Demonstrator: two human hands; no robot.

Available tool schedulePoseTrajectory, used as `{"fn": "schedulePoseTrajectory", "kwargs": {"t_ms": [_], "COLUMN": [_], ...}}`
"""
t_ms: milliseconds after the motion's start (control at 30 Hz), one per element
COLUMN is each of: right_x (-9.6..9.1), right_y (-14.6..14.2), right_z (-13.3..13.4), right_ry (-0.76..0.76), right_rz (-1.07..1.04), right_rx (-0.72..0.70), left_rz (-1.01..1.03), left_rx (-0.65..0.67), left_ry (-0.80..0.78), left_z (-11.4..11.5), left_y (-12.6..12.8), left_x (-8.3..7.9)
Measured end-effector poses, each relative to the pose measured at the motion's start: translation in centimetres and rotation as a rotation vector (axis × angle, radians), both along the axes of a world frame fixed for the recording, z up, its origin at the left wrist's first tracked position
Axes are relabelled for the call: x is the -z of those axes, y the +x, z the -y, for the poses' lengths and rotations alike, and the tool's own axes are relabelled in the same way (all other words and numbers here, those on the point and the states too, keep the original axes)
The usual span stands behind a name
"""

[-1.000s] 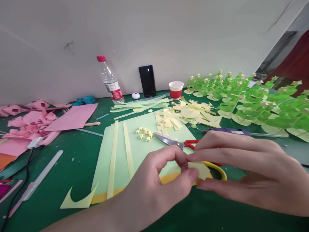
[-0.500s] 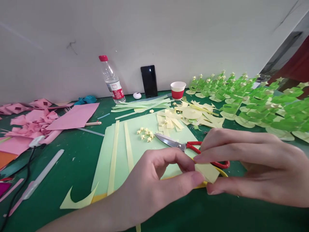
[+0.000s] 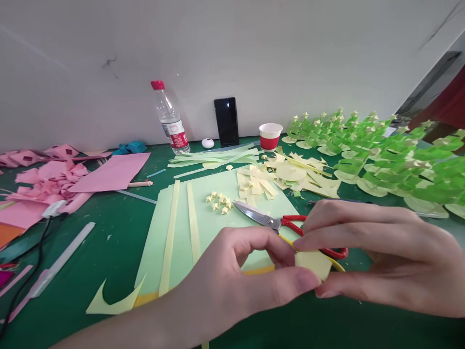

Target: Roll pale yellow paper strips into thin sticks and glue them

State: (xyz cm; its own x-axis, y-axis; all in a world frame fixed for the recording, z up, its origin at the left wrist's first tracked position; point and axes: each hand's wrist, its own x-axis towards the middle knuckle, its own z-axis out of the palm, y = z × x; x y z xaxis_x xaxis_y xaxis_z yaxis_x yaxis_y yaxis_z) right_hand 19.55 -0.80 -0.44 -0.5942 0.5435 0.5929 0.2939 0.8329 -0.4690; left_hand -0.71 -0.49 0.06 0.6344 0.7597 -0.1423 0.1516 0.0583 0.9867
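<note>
Between my two hands is a small folded piece of pale yellow paper (image 3: 313, 263) with angled edges. My left hand (image 3: 250, 278) pinches its left side, the thumb lying across the lower front. On the other side, my right hand (image 3: 385, 254) grips it by the upper and lower right edges with thumb and fingers. Red-handled scissors (image 3: 267, 220) lie behind the hands, their handles partly hidden by my right hand. Several tiny folded paper stars (image 3: 219, 201) rest on the light green sheets (image 3: 160, 242), left of the scissor tip. Two pale yellow strips (image 3: 170, 232) lie further left.
Yellow paper scraps (image 3: 290, 172), green strips (image 3: 218, 157), a paper cup (image 3: 271, 137), a phone (image 3: 226, 122) and a bottle (image 3: 170, 121) stand or lie at the back. Green paper plants (image 3: 392, 150) fill the right. Pink paper (image 3: 112, 173) and a black cable (image 3: 43, 261) are left.
My left thumb has slid right across the lower front of the folded paper, covering more of it. Both hands still hold the piece; the view has shifted slightly.
</note>
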Motion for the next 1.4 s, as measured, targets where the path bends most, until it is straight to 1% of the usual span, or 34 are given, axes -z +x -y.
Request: {"fn": "schedulePoseTrajectory", "kwargs": {"t_ms": [67,133,233,333,467,633,767,867,967,1033,1100,1200,1300,1400], "right_x": [-0.1,-0.5,-0.9,-0.7,0.0,0.3,0.1,0.0,0.0,-0.2,-0.5,-0.9,-1.2,-1.2], "right_y": [-0.1,-0.1,0.1,0.4,0.8,1.0,1.0,0.7,0.3,0.2,0.1,0.1,-0.2,-0.6], "right_z": [-0.1,-0.2,-0.4,-0.4,-0.2,0.3,0.9,1.1,1.2,1.2,1.2,1.3,1.4,1.4], "right_ry": [0.003,0.000,-0.023,-0.049,-0.047,0.076,0.137,0.138,0.116,0.087,0.024,-0.149,-0.344,-0.483], "right_rz": [0.041,0.062,0.060,0.064,0.055,0.114,0.197,0.191,0.172,0.173,0.182,0.150,0.124,0.116], "right_rx": [-0.015,-0.028,-0.063,-0.087,-0.067,0.002,0.045,0.061,0.069,0.064,0.053,0.062,0.084,0.070], "left_rz": [-0.022,-0.038,-0.036,0.012,0.096,0.128,0.087,0.069,0.087,0.076,0.061,0.068,0.060,0.029], "left_rx": [-0.030,-0.026,0.018,0.043,0.081,0.069,0.047,0.042,0.046,0.032,-0.007,-0.044,-0.057,-0.045], "left_ry": [0.018,0.038,0.058,0.064,0.060,0.083,0.094,0.104,0.073,0.021,-0.037,-0.082,-0.027,0.104], "left_z": [0.0,0.0,0.0,-0.2,-0.5,-0.6,-0.4,-0.3,-0.3,-0.2,-0.1,-0.1,0.0,0.1], "left_y": [0.0,0.0,0.0,0.0,-0.1,0.0,0.2,0.5,0.6,0.7,0.7,0.7,0.5,0.3], "left_x": [0.4,0.5,0.1,-0.2,-0.2,0.0,0.2,0.3,0.3,0.2,0.1,0.0,0.3,0.6]}}
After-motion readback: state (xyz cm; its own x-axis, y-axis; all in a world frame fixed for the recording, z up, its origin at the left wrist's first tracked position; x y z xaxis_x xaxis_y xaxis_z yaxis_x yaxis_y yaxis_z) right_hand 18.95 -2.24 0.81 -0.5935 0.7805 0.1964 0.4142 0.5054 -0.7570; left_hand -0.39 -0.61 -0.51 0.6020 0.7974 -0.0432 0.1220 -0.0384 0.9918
